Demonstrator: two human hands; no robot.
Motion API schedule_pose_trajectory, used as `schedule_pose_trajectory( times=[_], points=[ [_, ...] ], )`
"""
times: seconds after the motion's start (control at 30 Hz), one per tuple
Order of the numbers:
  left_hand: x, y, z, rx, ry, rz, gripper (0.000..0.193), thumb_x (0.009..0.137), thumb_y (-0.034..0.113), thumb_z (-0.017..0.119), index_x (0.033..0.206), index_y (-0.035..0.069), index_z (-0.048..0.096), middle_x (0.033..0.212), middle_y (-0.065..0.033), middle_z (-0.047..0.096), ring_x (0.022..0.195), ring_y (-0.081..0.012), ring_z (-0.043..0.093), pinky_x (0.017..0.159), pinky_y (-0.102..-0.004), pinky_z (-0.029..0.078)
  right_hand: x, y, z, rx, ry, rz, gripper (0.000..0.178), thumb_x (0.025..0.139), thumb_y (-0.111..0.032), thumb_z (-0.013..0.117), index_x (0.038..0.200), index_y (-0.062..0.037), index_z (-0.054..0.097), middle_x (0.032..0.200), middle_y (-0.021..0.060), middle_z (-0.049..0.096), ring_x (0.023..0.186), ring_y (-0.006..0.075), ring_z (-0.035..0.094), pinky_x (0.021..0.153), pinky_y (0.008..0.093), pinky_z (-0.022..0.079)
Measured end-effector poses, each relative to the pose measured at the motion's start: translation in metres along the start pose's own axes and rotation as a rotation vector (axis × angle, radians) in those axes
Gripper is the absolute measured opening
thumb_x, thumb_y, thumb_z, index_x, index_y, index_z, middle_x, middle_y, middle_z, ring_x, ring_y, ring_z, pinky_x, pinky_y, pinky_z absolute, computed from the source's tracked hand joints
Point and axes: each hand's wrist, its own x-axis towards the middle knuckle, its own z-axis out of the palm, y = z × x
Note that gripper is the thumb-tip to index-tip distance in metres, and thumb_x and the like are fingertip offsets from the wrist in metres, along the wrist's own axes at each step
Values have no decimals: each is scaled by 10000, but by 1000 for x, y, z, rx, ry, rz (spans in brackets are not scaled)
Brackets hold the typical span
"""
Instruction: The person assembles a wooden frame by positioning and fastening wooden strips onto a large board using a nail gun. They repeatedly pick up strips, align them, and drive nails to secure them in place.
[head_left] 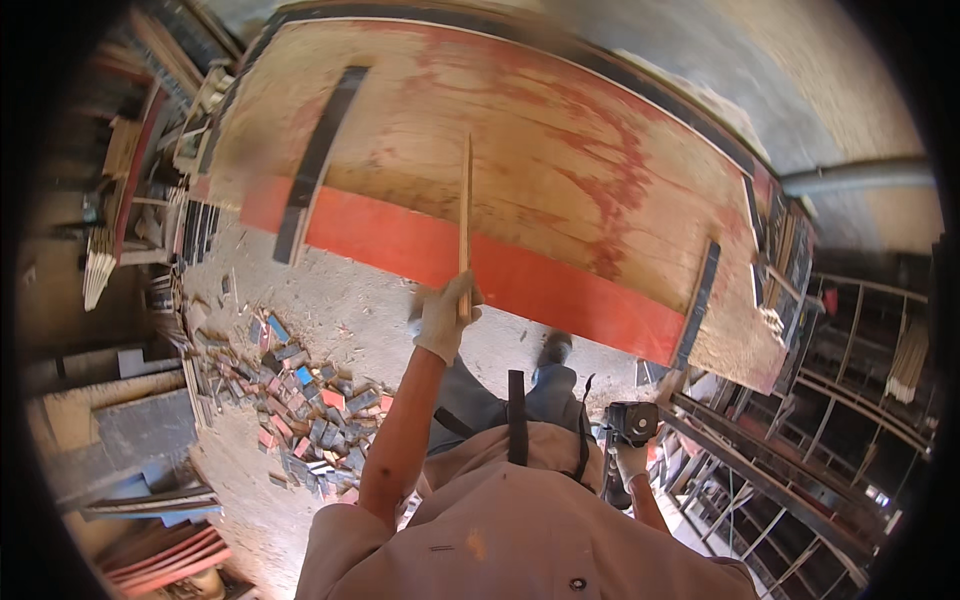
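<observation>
My left hand (447, 316), in a pale work glove, is closed round the lower end of a narrow wooden strip (466, 200). The strip points away from me across the large plywood panel (420, 110); whether it touches the panel I cannot tell. A red band (560, 285) runs along the panel's near edge. One dark batten (322, 160) lies across its left part, another dark batten (699, 300) across its right end. Low at my right side, my gloved right hand (630, 462) grips a black hand-held power tool (632, 422), its exact kind unclear.
On the floor at left lies a heap of wood offcuts (320, 410), some red, some blue. Stacked boards (140, 430) stand farther left, with curved red pieces (165, 560) below. A metal rack (800, 470) is at right. My legs are close to the panel's near edge.
</observation>
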Motion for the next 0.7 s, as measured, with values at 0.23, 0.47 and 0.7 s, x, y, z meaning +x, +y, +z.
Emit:
schedule_pose_trajectory(
  times=[0.23, 0.47, 0.7],
  points=[
    [34, 108, -131, 536, 260, 283, 544, 786, 458, 833, 1025, -18, 719, 791, -62, 655, 714, -195, 633, 646, -356, 533, -78, -54, 121, -273, 14, -338, 124, 831, -98, 698, 937, -80, 634, 635, 1, 587, 463, 121, 527, 430, 314, 421],
    [107, 184, -246, 1364, 703, 538, 1223, 668, 574, 868, 1591, 55, 258, 1635, -253, 212, 1480, -435, 256, 1213, -527, 235, -84, -77, 189, -363, -66, -554, 320, 837, -141, 772, 1111, -19, 661, 1012, 67, 734, 927, 166, 685, 812, 359, 526],
    [136, 227, -335, 1526, 426, 154, 1146, 724, 434, 842, 1604, 85, 195, 1533, -220, 390, 1325, -399, 486, 1000, -600, 437, -92, -197, 270, -306, -176, -371, 307, 788, -100, 799, 1061, -95, 660, 845, 13, 670, 626, 97, 606, 553, 272, 480]
  ],
)
